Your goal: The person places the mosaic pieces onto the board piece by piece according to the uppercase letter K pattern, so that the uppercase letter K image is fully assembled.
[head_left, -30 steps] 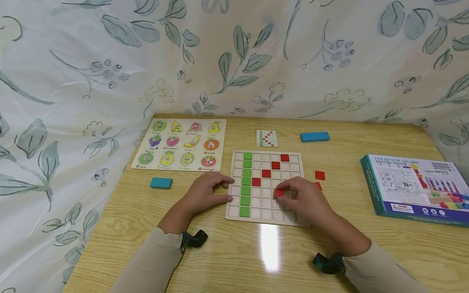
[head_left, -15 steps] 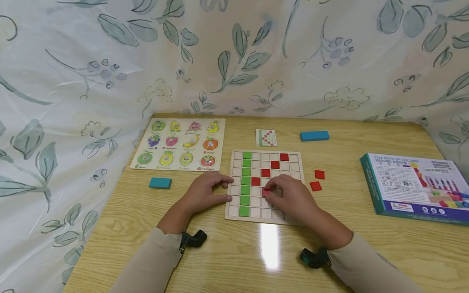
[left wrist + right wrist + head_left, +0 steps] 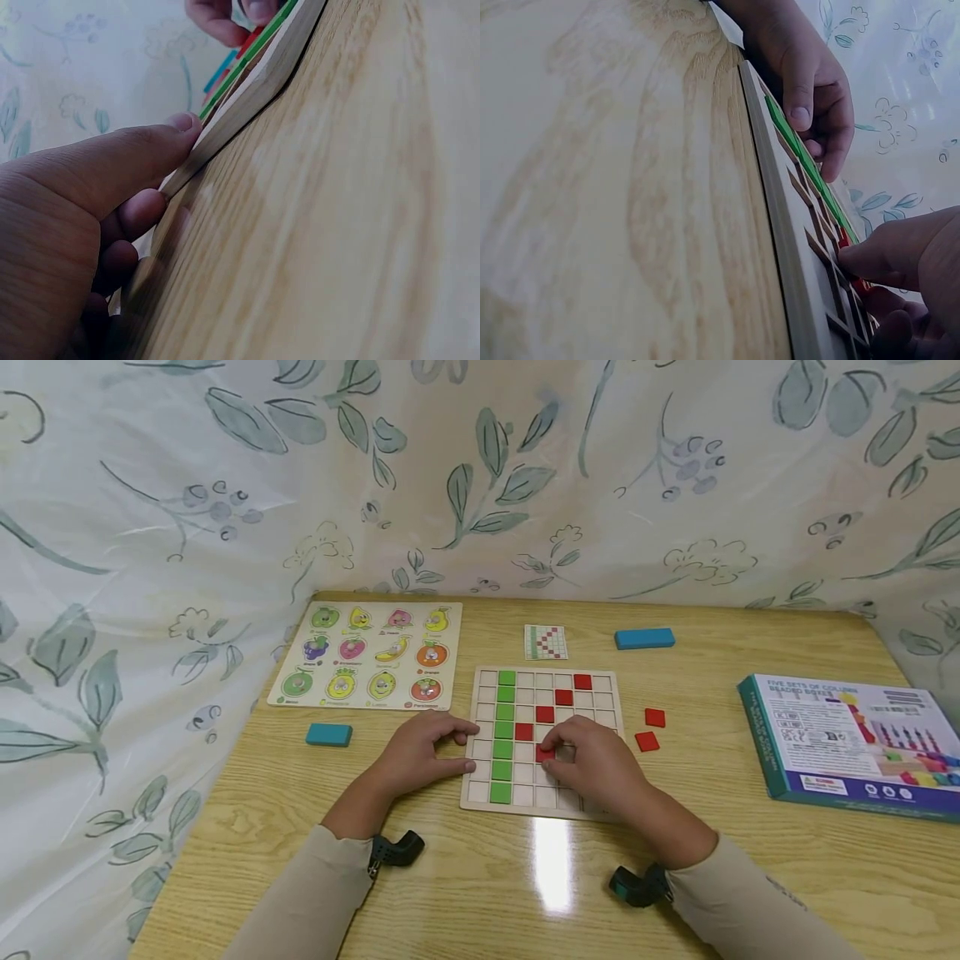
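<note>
My right hand point(image 3: 600, 764) pinches a red square tile point(image 3: 543, 753) between thumb and fingers, at a cell of the wooden grid board point(image 3: 540, 811). In the right wrist view that red tile point(image 3: 861, 286) shows low among the board's dividers, between thumb and fingertips. My left hand point(image 3: 423, 756) rests at the board's left edge, thumb and fingertips touching it, fingers loosely bent. Green tiles point(image 3: 503, 730) fill one column near that edge. Several red tiles point(image 3: 544, 715) run in a diagonal up to the right. Part of the board's lower right is hidden under my right hand.
Two loose red tiles point(image 3: 655, 717) lie right of the board. Behind it is a small pattern card point(image 3: 546, 643), with a blue block point(image 3: 645, 639) to its right. Another blue block point(image 3: 329, 735), a fruit puzzle board point(image 3: 366, 656) and a boxed set point(image 3: 847, 743) lie around.
My right hand has shifted left across the board with the red tile, from one cell to the neighbouring one, and the tile now lies lower there. The left hand has stayed put.
</note>
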`<state>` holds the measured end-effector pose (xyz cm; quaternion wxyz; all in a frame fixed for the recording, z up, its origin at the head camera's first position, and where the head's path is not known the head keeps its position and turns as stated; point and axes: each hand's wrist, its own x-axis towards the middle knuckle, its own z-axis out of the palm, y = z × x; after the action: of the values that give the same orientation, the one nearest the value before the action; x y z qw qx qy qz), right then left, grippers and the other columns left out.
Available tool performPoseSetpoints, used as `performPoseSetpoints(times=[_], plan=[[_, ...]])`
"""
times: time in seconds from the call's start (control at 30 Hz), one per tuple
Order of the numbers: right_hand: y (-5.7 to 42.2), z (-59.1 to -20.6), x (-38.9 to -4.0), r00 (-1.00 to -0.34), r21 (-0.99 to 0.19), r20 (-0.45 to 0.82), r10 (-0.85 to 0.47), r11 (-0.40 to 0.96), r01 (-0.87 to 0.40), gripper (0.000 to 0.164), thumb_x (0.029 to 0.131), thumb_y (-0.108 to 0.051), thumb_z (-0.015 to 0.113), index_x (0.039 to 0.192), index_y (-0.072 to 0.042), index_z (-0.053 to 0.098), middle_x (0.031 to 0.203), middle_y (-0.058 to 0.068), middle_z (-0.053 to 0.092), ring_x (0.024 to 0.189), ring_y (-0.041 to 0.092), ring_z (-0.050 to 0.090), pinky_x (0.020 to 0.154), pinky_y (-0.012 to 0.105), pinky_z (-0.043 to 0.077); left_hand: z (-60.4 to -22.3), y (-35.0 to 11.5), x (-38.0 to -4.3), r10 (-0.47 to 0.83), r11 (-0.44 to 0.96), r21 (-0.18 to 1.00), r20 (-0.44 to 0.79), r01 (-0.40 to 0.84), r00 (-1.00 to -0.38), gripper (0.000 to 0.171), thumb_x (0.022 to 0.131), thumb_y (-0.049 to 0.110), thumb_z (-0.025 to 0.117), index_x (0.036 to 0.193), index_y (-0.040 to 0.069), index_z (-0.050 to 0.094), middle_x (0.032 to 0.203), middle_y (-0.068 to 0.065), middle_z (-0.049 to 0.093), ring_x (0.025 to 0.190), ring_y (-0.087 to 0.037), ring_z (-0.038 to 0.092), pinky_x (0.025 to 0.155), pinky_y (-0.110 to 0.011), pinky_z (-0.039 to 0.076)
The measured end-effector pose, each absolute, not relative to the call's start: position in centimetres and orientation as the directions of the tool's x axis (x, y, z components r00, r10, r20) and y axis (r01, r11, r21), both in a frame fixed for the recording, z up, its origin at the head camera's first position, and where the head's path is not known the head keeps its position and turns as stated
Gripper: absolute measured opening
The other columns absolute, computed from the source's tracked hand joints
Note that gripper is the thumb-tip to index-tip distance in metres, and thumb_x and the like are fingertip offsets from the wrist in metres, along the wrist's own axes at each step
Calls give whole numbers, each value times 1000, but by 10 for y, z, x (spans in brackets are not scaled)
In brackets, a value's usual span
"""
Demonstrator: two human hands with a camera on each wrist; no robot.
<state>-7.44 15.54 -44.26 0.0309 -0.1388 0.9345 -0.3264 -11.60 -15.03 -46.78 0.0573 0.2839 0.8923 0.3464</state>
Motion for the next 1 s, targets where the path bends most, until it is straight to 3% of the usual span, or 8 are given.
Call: performPoseSetpoints(times=[0.57,1.0], plan=[[157,-445,-74,-955,-629,74,-287,730,-268,17,88,-10,86,101,-18,80,108,-1,70,95,19,64,76,37,50,-468,-150,-117,543,607,644,93,466,-835,46,88,35,91,129,21,76,101,14,64,100,-12,56,96,-40,47],[160,-447,-71,-954,-640,67,-291,721,-265,20,87,-11,88,105,-18,83,108,-1,68,71,11,51,65,31,45,-469,-151,-118,545,604,647,91,465,-834,46,88,36,91,129,22,76,100,15,63,99,-11,56,94,-39,46]])
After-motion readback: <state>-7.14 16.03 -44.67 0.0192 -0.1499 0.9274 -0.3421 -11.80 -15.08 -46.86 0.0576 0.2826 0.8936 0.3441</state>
